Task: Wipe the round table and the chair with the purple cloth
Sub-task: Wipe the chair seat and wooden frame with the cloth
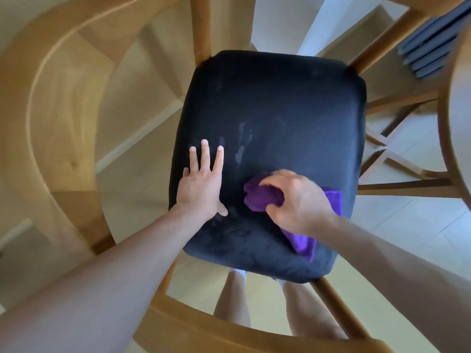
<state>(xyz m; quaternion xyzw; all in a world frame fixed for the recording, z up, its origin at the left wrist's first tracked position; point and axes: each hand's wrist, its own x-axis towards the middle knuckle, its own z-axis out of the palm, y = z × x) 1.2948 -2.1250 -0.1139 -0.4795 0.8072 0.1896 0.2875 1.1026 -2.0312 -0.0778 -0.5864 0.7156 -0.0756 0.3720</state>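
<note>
I look straight down on a wooden chair with a dark blue cushioned seat (275, 103). My left hand (202, 183) lies flat on the seat's near left part, fingers straight and spread. My right hand (295, 200) grips the bunched purple cloth (262, 197) against the seat's near right part; a flat corner of the cloth sticks out under my wrist. Pale smear marks show on the seat just beyond my left fingers. The round table's edge (456, 103) shows at the far right.
The chair's curved wooden backrest (193, 324) runs across the bottom, with my legs behind it. A wooden chair or table frame (397, 184) with crossed stretchers stands right of the seat. Pale wooden flooring lies all around, and grey slatted fabric (430, 47) sits top right.
</note>
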